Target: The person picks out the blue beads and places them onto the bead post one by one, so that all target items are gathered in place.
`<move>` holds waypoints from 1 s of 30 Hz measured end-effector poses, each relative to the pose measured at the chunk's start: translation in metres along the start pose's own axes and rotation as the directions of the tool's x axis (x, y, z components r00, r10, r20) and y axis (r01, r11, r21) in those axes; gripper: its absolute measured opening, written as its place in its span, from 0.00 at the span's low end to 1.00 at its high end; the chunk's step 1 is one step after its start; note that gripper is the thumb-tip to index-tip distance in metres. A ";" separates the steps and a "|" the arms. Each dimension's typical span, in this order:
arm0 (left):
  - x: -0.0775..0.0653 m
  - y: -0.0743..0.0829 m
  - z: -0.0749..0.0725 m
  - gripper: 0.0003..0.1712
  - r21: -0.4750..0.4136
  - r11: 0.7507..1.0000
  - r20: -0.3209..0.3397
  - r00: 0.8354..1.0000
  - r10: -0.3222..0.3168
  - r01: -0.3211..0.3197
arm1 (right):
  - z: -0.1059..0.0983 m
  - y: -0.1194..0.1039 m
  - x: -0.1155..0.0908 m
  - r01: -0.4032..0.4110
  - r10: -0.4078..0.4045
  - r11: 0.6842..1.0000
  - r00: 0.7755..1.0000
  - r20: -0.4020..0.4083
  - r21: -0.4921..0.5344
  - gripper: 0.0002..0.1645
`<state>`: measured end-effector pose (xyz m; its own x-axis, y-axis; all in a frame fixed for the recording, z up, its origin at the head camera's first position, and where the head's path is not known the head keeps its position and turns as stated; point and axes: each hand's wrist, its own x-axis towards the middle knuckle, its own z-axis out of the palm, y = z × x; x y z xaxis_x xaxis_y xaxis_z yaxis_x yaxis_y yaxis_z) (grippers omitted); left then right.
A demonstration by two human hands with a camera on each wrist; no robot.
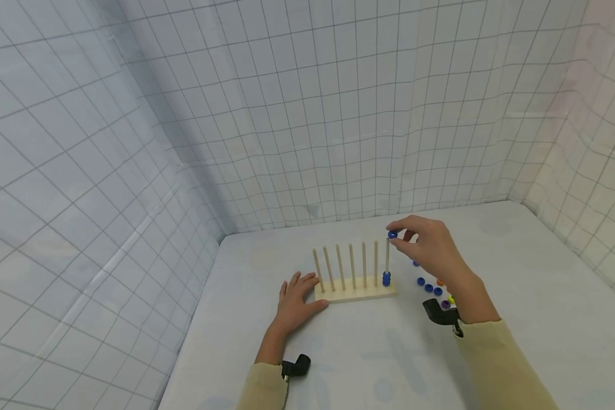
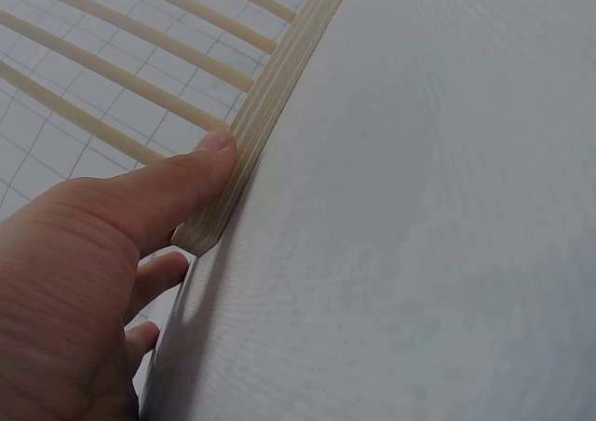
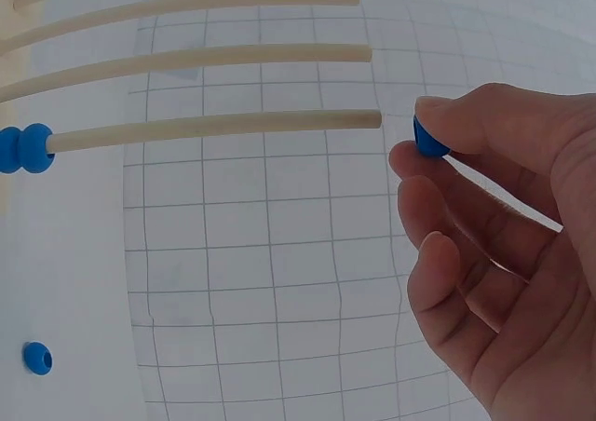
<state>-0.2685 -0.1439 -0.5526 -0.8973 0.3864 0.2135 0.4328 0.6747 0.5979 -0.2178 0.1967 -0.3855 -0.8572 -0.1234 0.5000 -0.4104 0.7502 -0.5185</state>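
A wooden peg rack with several upright pegs stands on the table. My left hand holds its left end, thumb on the front edge and other fingers around the end and back. Blue beads are stacked low on the rightmost peg. Just above the tip of that peg, my right hand pinches another blue bead between thumb and index finger. A small gap shows between this bead and the peg tip in the right wrist view.
Right of the rack lie several loose blue beads, with a purple bead, a yellow bead and an orange bead partly behind my right wrist. White gridded curtains enclose the white table at the back and sides.
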 end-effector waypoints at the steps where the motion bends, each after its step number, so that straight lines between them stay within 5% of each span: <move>1: 0.000 0.000 0.000 0.38 -0.002 1.000 0.001 1.000 0.000 0.000 | 0.001 -0.001 0.000 -0.003 0.003 1.000 1.000 0.004 0.004 0.15; 30: -0.001 0.002 -0.002 0.38 -0.012 1.000 -0.001 1.000 -0.001 0.001 | 0.018 0.007 -0.002 -0.018 0.019 0.999 0.999 -0.027 0.028 0.15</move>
<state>-0.2667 -0.1437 -0.5500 -0.8977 0.3853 0.2139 0.4311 0.6674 0.6072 -0.2248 0.1902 -0.4027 -0.8563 -0.0916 0.5083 -0.4031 0.7338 -0.5469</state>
